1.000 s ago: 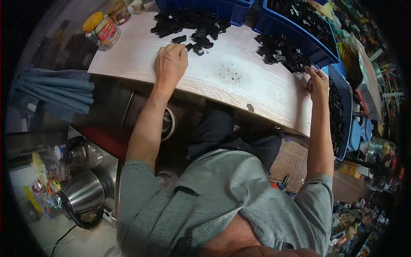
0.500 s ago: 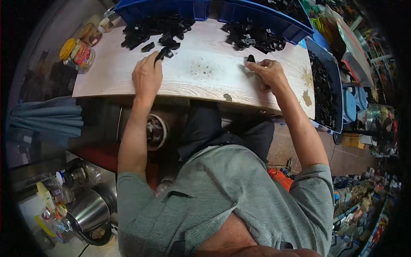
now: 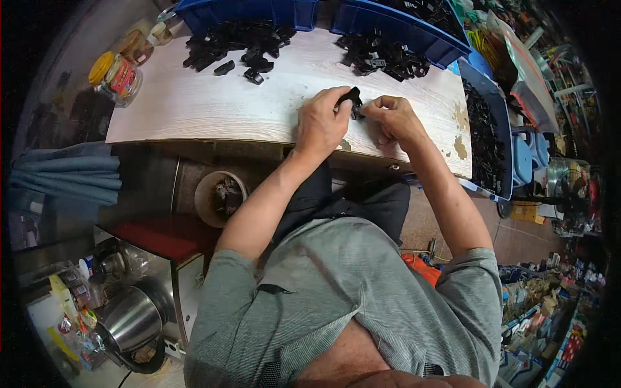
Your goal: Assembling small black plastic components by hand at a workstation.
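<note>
My left hand is closed around a black plastic part above the right half of the white wood-grain table. Right beside it, my right hand has its thumb and fingers pinched together against the lower right of that part. Whether two black pieces are joined there is hidden by the fingers. Toward the far left lies a loose pile of small black plastic parts, with a single black piece at its near edge. A second pile of black parts, some with silvery bits, lies at the far right.
Blue bins line the table's far edge, and a blue crate of black parts stands to the right. A yellow-lidded jar sits at the left end. Below the table is a round bucket; a steel kettle is at lower left.
My left hand has moved right, from the edge of the left pile to beside my right hand, bringing a black part. My right hand has shifted slightly left and nearer to me.
</note>
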Demonstrator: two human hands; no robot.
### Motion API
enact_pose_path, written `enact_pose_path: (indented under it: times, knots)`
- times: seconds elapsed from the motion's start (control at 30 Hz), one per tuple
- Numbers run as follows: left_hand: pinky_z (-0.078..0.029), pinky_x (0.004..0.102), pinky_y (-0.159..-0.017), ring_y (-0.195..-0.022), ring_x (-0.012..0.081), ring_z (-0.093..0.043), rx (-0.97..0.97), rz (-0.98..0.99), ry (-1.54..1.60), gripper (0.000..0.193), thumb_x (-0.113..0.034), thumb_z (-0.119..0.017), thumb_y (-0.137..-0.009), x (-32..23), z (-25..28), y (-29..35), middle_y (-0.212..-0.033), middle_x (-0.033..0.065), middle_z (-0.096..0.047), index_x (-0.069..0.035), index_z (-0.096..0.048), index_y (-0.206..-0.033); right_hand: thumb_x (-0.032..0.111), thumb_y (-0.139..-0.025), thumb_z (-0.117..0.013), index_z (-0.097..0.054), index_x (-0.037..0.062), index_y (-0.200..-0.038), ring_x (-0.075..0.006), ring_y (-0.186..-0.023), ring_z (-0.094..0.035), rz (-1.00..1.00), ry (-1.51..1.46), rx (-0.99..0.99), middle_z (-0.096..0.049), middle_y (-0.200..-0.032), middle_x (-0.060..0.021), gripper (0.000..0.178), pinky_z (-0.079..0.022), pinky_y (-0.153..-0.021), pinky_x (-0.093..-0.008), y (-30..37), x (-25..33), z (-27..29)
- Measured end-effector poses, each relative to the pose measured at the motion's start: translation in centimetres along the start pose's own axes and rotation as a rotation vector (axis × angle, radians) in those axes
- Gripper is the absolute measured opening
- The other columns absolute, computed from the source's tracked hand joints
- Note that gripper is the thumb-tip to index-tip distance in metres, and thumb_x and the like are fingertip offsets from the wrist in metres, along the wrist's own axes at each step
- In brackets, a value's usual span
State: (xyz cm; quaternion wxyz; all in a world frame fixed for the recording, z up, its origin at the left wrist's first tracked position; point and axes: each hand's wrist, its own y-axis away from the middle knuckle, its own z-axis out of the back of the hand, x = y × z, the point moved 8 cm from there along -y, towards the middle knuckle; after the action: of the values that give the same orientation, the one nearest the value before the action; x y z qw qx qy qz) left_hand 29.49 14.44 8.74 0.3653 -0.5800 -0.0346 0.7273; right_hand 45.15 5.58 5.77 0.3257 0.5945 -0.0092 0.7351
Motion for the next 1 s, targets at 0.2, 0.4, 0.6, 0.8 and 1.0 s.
enact_pose_path:
  times: [0.2,0.4,0.6,0.8,1.0]
  knots:
    - [-0.056,0.0353,-0.074,-0.082,0.0241,-0.072,0.003,-0.012,-0.010,0.029,-0.015,-0.065,-0.094,0.8,-0.4,-0.8,-0.099,0.0190,-0.074,0.001,-0.070,-0.118,0.029,-0.091,-0.073,-0.069,0.0040,-0.087,-0.0112,-0.039,-0.050,-0.093,-0.064,-0.054,-0.054,-0.056,-0.0014,0.026,-0.041,-0.036,-0.0279,1.0,0.2,-2.3]
    - [-0.058,0.0356,-0.074,-0.084,0.0264,-0.073,0.023,-0.054,-0.132,0.027,-0.014,-0.066,-0.095,0.4,1.5,-0.5,-0.106,0.0166,-0.074,0.001,-0.070,-0.117,0.013,-0.088,-0.076,-0.066,0.0010,-0.104,-0.0115,-0.047,-0.056,0.078,-0.184,-0.040,-0.065,-0.069,-0.0058,0.023,-0.042,-0.039,-0.0284,0.2,0.6,-1.2]
    - [-0.061,0.0377,-0.078,-0.089,0.0284,-0.074,0.180,-0.227,-0.298,0.024,-0.010,-0.065,-0.094,-0.4,-0.6,-1.0,-0.106,0.0151,-0.074,-0.002,-0.073,-0.115,0.006,-0.083,-0.078,-0.065,0.0001,-0.118,-0.0112,-0.046,-0.054,0.125,-0.058,0.016,-0.063,-0.068,-0.0041,0.037,-0.041,-0.041,-0.0280,-1.2,1.2,-1.4]
    - [-0.061,0.0376,-0.080,-0.091,0.0286,-0.074,0.327,-0.371,-0.284,0.023,-0.005,-0.065,-0.092,-0.1,-1.6,-2.5,-0.106,0.0129,-0.074,-0.004,-0.074,-0.114,0.005,-0.082,-0.078,-0.069,0.0026,-0.108,-0.0100,-0.044,-0.052,0.150,0.037,-0.001,-0.062,-0.066,-0.0020,0.027,-0.039,-0.038,-0.0266,-1.9,0.9,-1.5]
    - [-0.061,0.0383,-0.080,-0.092,0.0301,-0.074,0.446,-0.482,-0.211,0.023,-0.006,-0.067,-0.092,0.3,-2.0,-2.6,-0.108,0.0132,-0.074,-0.006,-0.074,-0.114,0.004,-0.081,-0.079,-0.069,0.0029,-0.108,-0.0094,-0.046,-0.050,0.095,0.057,-0.001,-0.060,-0.066,-0.0010,0.028,-0.039,-0.039,-0.0258,-1.3,1.2,-1.6]
